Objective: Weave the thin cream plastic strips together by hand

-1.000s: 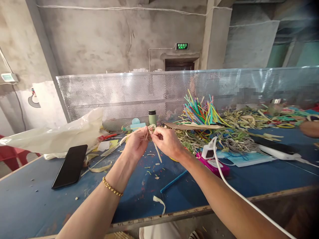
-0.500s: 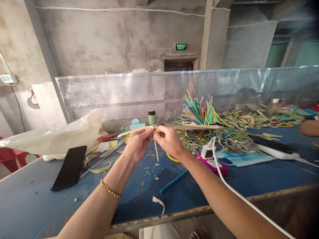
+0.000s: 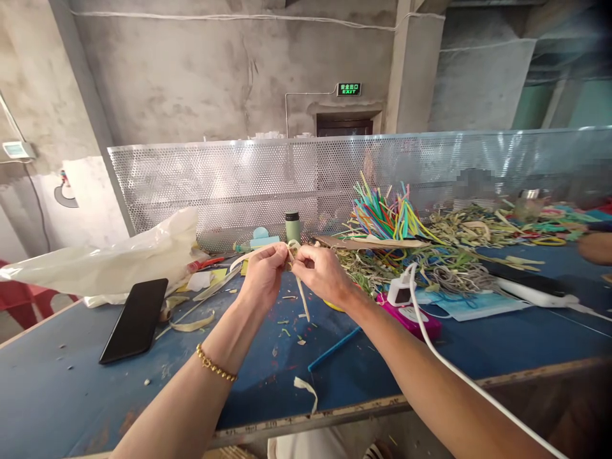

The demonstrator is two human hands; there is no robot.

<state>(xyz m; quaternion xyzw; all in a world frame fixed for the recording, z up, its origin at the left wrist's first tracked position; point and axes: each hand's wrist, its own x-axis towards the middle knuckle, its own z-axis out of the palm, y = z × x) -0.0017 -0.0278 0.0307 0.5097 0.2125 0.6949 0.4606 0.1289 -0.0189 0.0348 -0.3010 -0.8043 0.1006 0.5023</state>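
Fingertips meeting over the middle of the table, my left hand (image 3: pixel 264 273) and my right hand (image 3: pixel 319 271) both pinch a pale cream strip (image 3: pixel 303 299). A small loop of the strip shows above the fingertips. One end sticks out to the left behind my left hand, and the other hangs down between the hands. My fingers cover the middle of the strip, so I cannot tell whether it is knotted. Below on the table lie a blue pipe-cleaner-like stick (image 3: pixel 333 349) and a curled pale scrap (image 3: pixel 306 391).
A black phone (image 3: pixel 134 320) and plastic sheeting (image 3: pixel 109 258) lie left. A green bottle (image 3: pixel 292 227) stands behind my hands. Colourful sticks (image 3: pixel 385 215), dried strips, a pink power strip (image 3: pixel 415 320) and a white cable (image 3: pixel 444 363) are right. Another person's hand (image 3: pixel 595 247) shows far right.
The strip's loop stands a little larger above my fingertips, and its hanging end has swung slightly right. Its left end reaches out less far. Both hands stay in nearly the same place.
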